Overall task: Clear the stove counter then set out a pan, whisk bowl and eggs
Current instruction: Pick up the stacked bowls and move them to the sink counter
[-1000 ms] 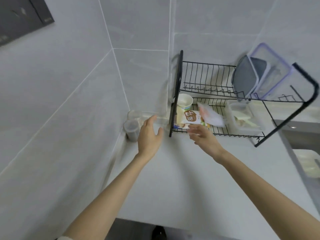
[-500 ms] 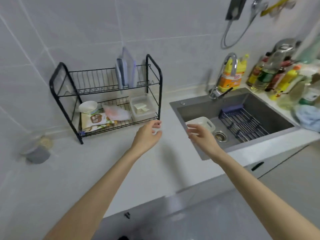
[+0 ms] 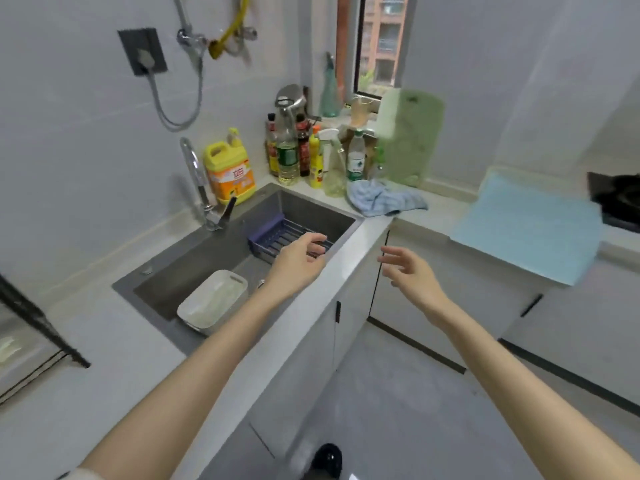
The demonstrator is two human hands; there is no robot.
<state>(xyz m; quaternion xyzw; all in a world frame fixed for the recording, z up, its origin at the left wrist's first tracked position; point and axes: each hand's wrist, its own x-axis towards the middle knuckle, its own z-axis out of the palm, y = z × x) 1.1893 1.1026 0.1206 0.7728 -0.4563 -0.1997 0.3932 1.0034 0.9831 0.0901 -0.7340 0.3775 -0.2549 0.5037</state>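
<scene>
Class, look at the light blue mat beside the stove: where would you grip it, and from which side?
Pinch the light blue mat at its near edge, coming from the front: it lies flat, and that edge seems to overhang the counter, leaving room for fingers beneath.

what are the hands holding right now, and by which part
Nothing. The left hand hangs open over the sink; the right hand is open in mid-air.

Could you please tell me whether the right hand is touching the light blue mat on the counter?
Apart. The head view shows white cabinet front between the right hand and the light blue mat.
</scene>
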